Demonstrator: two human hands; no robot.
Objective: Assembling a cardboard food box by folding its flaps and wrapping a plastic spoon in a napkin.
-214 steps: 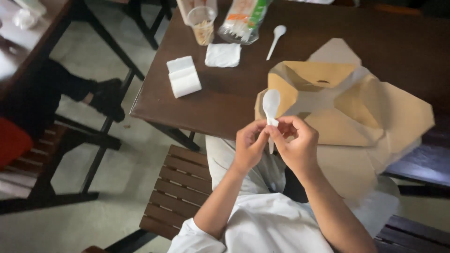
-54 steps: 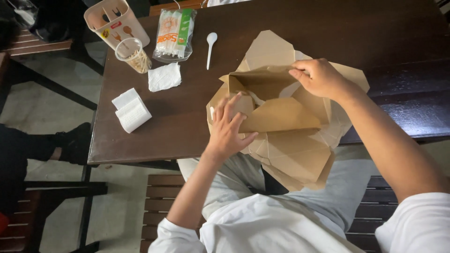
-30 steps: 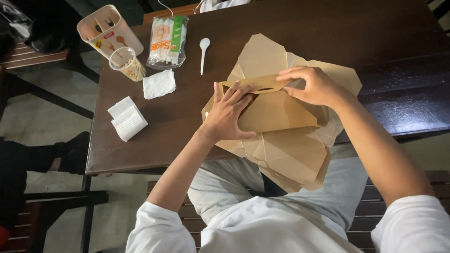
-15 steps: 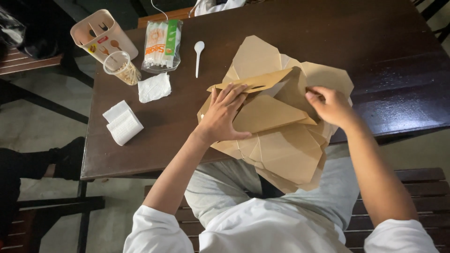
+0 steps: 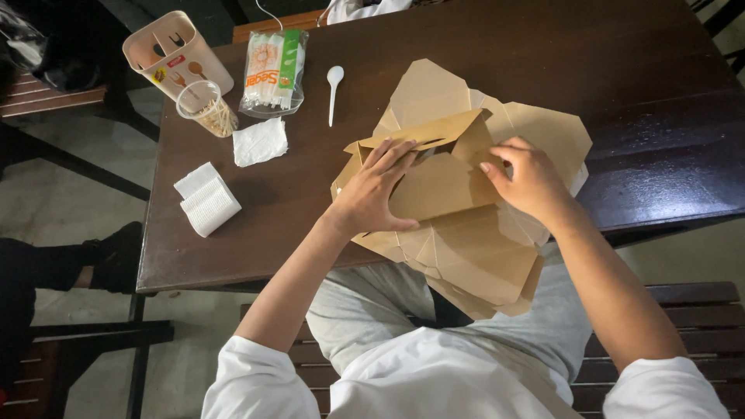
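The brown paper food box (image 5: 466,233) lies unfolded on the dark wooden table (image 5: 660,93), at its near edge, with its lowest flaps hanging over the edge above the person's lap. Several flaps spread flat around the box's middle, and one panel stands folded up across the top of it.

The left hand (image 5: 376,194) rests palm down on the left part of the box, fingers spread and flat, pressing the paper rather than gripping it; its fingertips reach the raised panel. The right hand (image 5: 528,182) sits on the right part of the box, fingers curled, pinching the edge of a folded flap between thumb and fingertips.

All other things lie to the left of the box or beyond it. A white plastic spoon (image 5: 334,89) lies just beyond the box's upper left corner, bowl away from the person. Left of the spoon is a clear packet of white sticks with a green stripe (image 5: 272,70). Further left stands a cream cutlery holder (image 5: 174,50), and touching its near side is a clear cup of toothpicks (image 5: 206,109). A crumpled white napkin (image 5: 260,141) lies between the cup and the box. A folded stack of white napkins (image 5: 206,200) rests well left of the box, near the table's left edge.
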